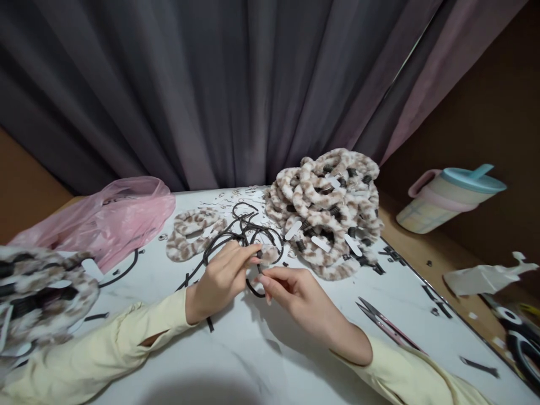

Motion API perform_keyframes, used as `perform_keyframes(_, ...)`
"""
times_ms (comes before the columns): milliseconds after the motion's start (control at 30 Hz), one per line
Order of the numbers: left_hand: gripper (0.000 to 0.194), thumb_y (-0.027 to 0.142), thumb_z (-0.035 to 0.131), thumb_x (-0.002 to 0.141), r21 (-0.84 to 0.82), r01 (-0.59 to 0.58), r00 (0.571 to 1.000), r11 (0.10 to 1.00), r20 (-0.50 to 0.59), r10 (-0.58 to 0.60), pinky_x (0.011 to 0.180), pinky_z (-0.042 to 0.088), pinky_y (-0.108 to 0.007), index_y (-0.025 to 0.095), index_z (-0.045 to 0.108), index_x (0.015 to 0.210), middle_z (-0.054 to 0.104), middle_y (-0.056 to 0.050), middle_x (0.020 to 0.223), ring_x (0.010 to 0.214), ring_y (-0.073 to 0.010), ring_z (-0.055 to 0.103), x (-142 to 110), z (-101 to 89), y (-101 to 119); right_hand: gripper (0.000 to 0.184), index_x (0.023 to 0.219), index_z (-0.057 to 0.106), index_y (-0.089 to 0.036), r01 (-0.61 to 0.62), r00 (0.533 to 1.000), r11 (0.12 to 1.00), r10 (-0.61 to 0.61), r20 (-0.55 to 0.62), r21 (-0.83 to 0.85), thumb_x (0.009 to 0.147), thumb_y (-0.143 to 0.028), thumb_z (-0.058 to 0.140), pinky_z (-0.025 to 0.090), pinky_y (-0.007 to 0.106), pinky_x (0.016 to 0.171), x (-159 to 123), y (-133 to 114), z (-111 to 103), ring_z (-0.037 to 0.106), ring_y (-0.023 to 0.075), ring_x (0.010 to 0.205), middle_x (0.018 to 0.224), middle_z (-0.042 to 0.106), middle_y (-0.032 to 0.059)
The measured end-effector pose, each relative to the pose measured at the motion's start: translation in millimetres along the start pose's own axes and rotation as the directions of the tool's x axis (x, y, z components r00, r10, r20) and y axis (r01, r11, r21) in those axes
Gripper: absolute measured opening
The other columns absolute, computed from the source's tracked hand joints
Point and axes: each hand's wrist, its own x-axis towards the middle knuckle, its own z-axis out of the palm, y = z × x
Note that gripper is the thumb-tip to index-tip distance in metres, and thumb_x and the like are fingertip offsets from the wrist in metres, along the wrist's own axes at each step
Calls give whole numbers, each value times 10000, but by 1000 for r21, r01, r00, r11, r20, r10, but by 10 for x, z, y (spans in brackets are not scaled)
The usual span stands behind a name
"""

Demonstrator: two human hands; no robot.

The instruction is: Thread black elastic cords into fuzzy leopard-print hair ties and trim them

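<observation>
My left hand (223, 275) is closed in a pinch on a black cord (241, 216), near the middle of the table. Just to its right, my right hand (301, 292) pinches a short stretch of the same dark cord between thumb and fingertips. The rest of the cord lies in loose loops behind my hands. A small pale fuzzy bit (269, 254) shows at the fingertips; whether it is held I cannot tell. Beyond my left hand lies a single brown-and-white plush ring (179, 247) with a white tag.
A heap of plush rings (324, 197) with tags stands at the back right, another pile (76, 295) at the left. Around them are a pink plastic bag (139, 208), thread snips (390, 326), cord scraps, a lidded cup (442, 197) and black-handled scissors (521, 346). A dark curtain (202, 95) hangs behind.
</observation>
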Motion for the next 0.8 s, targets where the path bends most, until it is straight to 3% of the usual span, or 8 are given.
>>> perform_keyframes(233,294,5,448,833,-28,-49,998,998,29,50,607,432,-260,160,520,1072,625,-30,762,650,-135,489,-13,0,-22,329,579,439,-163,118,993,964,-111,44,-236,904,-201,410,295,211,525,-35,-85,-29,385,84,528,544,417,-43)
perform_keyframes(433,124,114,436,885,-19,141,972,990,193,-135,619,440,-234,173,456,992,569,-23,809,701,-129,561,44,-14,-18,189,735,515,-174,223,967,878,-253,-17,-423,896,-156,418,366,222,580,26,15,-57,509,129,655,724,564,11)
perform_keyframes(567,107,102,408,894,-8,80,973,997,217,-76,595,394,-248,179,450,833,483,5,691,636,-130,479,87,-39,-5,164,832,545,-172,284,944,824,-330,-8,-489,883,-108,403,394,242,630,41,102,-57,532,152,724,807,590,39)
perform_keyframes(700,213,15,351,840,41,13,938,999,346,-26,577,339,-278,178,414,718,439,-8,665,647,-156,407,75,-65,14,291,734,539,-169,327,912,692,-409,24,-643,723,55,353,358,259,589,10,140,-43,471,157,662,715,555,30)
perform_keyframes(800,223,-14,332,807,42,0,903,999,429,-18,580,333,-281,173,414,717,458,-21,702,673,-165,406,59,-76,37,324,749,540,-166,338,891,559,-448,67,-757,645,79,355,322,276,562,-2,133,-53,440,171,674,732,552,36)
